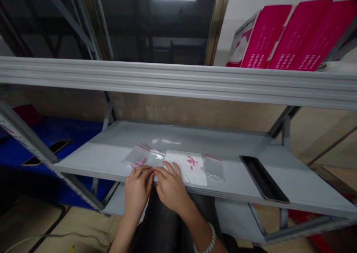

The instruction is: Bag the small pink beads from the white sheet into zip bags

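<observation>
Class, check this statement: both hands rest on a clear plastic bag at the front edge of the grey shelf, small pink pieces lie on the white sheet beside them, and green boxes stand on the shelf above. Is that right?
Not quite. The head view shows the boxes are pink, not green. The rest holds: left hand and right hand rest on the clear plastic bag at the front edge of the grey shelf, and small pink pieces lie on the white sheet.

Bare shelf (117, 141) left of the bags (145, 157); a phone (263, 178) blocks the right.
</observation>
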`<state>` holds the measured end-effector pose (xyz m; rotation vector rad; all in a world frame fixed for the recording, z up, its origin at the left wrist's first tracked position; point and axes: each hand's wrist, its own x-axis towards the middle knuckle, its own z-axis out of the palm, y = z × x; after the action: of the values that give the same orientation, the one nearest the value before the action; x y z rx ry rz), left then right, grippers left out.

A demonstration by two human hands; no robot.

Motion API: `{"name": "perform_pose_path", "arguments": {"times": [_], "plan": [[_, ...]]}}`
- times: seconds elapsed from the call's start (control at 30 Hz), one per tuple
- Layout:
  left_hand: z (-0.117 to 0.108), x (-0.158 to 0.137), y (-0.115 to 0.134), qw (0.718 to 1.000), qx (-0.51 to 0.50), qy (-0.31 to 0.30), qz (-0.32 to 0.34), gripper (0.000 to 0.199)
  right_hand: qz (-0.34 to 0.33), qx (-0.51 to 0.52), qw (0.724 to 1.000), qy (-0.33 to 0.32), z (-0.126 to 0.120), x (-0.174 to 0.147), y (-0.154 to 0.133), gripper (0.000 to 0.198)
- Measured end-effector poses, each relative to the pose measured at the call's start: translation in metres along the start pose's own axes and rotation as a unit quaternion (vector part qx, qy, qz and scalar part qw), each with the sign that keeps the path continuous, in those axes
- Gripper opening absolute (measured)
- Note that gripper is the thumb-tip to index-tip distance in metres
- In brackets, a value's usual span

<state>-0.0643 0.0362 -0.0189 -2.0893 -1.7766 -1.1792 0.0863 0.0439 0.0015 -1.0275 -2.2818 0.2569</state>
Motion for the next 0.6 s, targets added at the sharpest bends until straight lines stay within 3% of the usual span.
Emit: {"name": "perform_pose_path", "arguments": {"times": [0.17,0.33,0.43,0.5,0.6], "plan": [[0.003,-0.002,0.004,0.999,-0.031,0.018,-0.028,0.021,-0.017,0.139,0.986,0.091,-0.015,-0.009,0.006,0.033],[0.007,-0.006,0.007,0.994,-0.062,0.076,-0.042,0.018,0.041,0.286,0.938,0.191,-0.029,-0.025,0.0,0.023],[0.0,-0.008,0.011,0.985,-0.072,0.148,-0.056,0.016,0.12,0.395,0.887,0.208,-0.035,-0.035,-0.002,0.02],[-0.008,-0.009,0.017,0.977,-0.088,0.19,-0.045,0.013,0.185,0.472,0.837,0.207,-0.038,-0.04,0.001,0.019],[-0.02,-0.011,0.029,0.975,-0.125,0.179,0.031,0.015,0.245,0.583,0.751,0.188,-0.044,-0.044,0.01,0.029]]}}
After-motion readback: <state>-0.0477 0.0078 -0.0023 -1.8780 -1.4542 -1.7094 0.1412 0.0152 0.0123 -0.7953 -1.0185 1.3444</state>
